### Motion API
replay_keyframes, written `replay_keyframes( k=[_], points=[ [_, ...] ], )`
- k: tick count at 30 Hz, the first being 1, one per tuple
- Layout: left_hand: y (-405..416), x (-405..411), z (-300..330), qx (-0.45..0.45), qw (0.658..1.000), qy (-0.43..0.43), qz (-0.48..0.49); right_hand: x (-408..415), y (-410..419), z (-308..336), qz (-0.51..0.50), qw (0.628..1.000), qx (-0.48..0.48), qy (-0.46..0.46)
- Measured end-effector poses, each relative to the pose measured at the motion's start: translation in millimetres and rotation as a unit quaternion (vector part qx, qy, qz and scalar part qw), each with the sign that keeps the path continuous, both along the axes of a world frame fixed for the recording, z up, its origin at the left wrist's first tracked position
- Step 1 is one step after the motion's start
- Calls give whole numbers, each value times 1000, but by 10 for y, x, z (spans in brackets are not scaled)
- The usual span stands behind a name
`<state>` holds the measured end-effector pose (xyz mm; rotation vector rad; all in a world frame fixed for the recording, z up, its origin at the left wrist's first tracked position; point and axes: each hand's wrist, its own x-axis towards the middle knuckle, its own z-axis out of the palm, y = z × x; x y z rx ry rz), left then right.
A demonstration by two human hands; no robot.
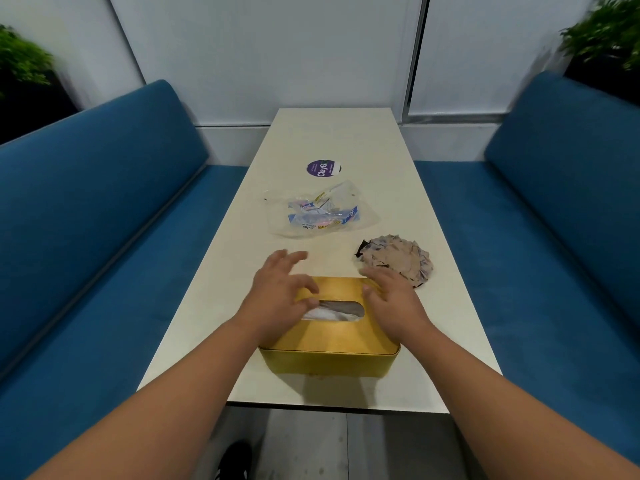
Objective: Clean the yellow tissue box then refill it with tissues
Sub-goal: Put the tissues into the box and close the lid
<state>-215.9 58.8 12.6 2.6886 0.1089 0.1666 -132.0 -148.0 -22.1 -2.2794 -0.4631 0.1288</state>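
Yellow tissue box (332,336): it stands on the near end of the bench (398,188), lid on, with the long oval slot facing up.
Tissues (329,311): white paper shows through the slot, bunched toward its left end.
Left hand (277,296): I have it over the left part of the lid. My thumb and forefinger come together at the left end of the slot, just where the white paper is; whether this grip actually pinches the tissue I cannot tell. The other fingers are spread and lifted, pointing away from me.
Right hand (391,299): I lay it on the right far part of the lid, fingers fairly straight and loose, thumb near the right end of the slot. This grip is wide and holds nothing.
Crumpled cloth (398,263): a beige and bluish wad lies on the bench just beyond my right hand, near the box's far right corner.
Plastic wrapper (318,211): a clear, flattened pack with blue print lies further up the bench, apart from the box.
Round sticker (323,168): purple and white, flat on the bench beyond the wrapper.
Blue seats (104,209): padded benches run along both sides.
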Motion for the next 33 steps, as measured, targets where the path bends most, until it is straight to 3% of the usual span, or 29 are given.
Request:
replay_keyframes(
  k=[3,7,21,28,31,33],
  points=[
    [-99,106,53,130,983,86,-96,12,69,43,61,995,-79,-18],
    [-162,209,80,202,962,126,-135,37,75,28,75,988,-132,-35],
    [-221,349,118,356,893,101,-258,53,51,-42,77,993,-86,-2],
    [-180,295,71,257,934,93,-230,56,48,-49,77,994,-84,-1],
    [-162,212,120,84,984,58,-144,55,43,-53,83,993,-90,-4],
    [-159,170,138,-35,996,49,-71,64,41,-58,86,992,-92,-5]
  ],
)
